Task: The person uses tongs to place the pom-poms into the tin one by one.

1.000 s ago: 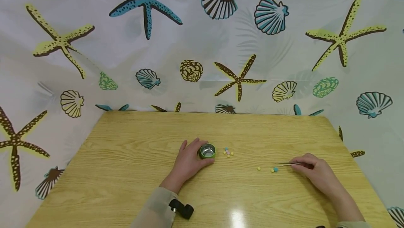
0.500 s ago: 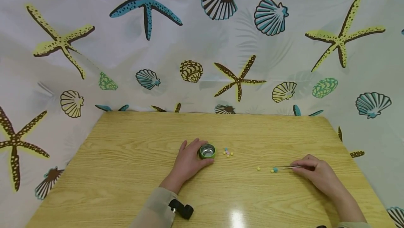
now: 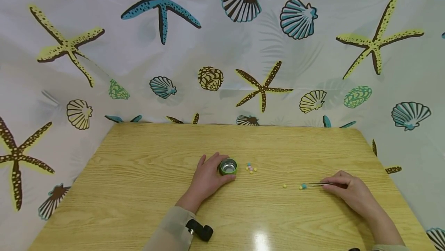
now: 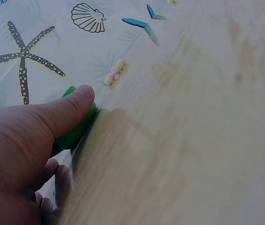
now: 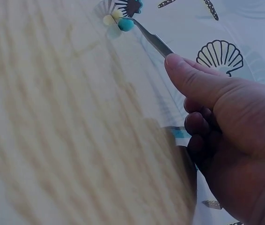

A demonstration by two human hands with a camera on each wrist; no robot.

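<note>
My left hand (image 3: 208, 177) grips a small green cup (image 3: 228, 167) with a shiny metal inside, its thumb at the near side and fingers round the back. In the left wrist view the thumb lies along the cup's green wall (image 4: 71, 136). My right hand (image 3: 351, 192) pinches metal tweezers (image 3: 318, 184) that point left. Their bent tips are right at a blue bead-like ball (image 5: 126, 25) in the right wrist view. A yellow ball (image 3: 300, 188) sits beside the blue one. Another yellow ball (image 3: 284, 186) lies farther left.
Just right of the cup lies a cluster of several small yellow, pink and blue balls (image 3: 251, 168). The wooden table (image 3: 156, 146) ends at a cloth backdrop (image 3: 194, 50) printed with starfish and shells. A black device (image 3: 199, 230) is strapped at the left wrist.
The tweezers' tips have come in from just right of the blue ball to its sides and closed in around it. The left hand and the cup have stayed put.
</note>
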